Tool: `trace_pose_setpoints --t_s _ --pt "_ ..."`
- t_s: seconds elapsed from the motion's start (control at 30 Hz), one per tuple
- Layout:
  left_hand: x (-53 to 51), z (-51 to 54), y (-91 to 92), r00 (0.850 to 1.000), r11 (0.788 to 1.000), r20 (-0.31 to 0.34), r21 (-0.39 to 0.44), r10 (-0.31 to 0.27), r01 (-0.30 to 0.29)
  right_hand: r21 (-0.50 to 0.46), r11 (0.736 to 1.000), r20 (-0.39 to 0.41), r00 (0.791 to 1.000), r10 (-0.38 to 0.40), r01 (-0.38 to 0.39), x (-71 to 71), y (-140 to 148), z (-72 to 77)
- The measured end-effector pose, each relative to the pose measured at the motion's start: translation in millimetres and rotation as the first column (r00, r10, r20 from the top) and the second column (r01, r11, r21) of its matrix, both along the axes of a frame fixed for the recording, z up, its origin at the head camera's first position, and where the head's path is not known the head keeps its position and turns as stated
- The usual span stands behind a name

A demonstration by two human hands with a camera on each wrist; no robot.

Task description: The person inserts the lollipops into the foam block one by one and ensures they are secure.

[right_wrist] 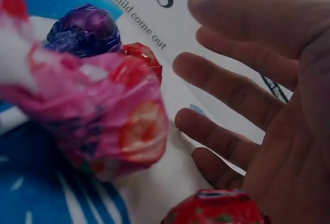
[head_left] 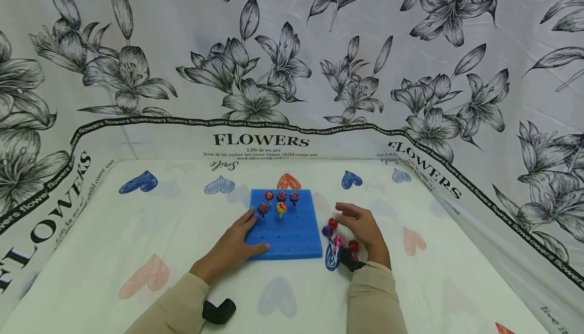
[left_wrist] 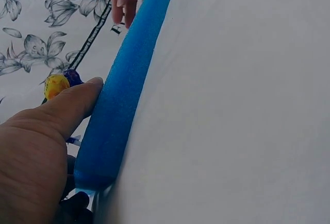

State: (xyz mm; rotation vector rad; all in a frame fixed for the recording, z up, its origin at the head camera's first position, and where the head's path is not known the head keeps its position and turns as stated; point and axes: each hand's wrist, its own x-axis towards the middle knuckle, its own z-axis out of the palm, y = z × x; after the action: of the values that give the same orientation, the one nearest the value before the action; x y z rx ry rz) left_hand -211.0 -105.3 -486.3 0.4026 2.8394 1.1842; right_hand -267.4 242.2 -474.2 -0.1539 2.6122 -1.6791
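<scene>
My left hand [head_left: 230, 245] rests against the left side of a blue foam block [head_left: 292, 245], its thumb straight along the front left corner. Several wrapped lollipops stand upright in the block's far half, one with a yellow wrapper [head_left: 281, 207]. Right of the block, loose lollipops lie in a small group: a purple one [head_left: 327, 230], a pink one [right_wrist: 118, 121] and red ones [head_left: 353, 245]. Over this group hovers my right hand [head_left: 365, 227], fingers spread and apart from the sweets, holding nothing. The right wrist view shows the gap between its fingers and the pink wrapper.
A white cloth printed with hearts [head_left: 278, 296] covers the table. Flower-printed fabric [head_left: 264, 85] hangs behind and at the sides. Black wrist devices [head_left: 219, 311] sit by both sleeves. Under the loose lollipops is a blue-and-white striped patch [head_left: 333, 259]; print or object, I cannot tell.
</scene>
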Motion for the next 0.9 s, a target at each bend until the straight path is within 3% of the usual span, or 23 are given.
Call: trace_pose_setpoints --t_s 0.23,0.43,0.67,0.9 --pt "0.1 0.8 0.2 1.000 1.000 -0.007 -0.006 0.006 -0.006 0.077 0.997 0.110 0.994 -0.001 -0.008 0.7 -5.9 -0.3" --pt "0.4 1.5 0.8 1.000 1.000 -0.007 -0.004 0.005 -0.005 0.131 0.991 0.108 0.993 -0.047 0.033 0.1 -8.6 -0.5" --pt "0.6 1.5 0.2 1.000 1.000 -0.006 -0.003 0.008 -0.008 -0.002 0.995 -0.008 0.995 -0.101 0.101 0.6 -3.9 2.2" --pt "-0.5 -0.7 -0.5 1.000 1.000 -0.012 -0.004 0.006 -0.006 -0.154 0.969 -0.042 0.978 -0.203 0.194 2.8 2.4 12.7"
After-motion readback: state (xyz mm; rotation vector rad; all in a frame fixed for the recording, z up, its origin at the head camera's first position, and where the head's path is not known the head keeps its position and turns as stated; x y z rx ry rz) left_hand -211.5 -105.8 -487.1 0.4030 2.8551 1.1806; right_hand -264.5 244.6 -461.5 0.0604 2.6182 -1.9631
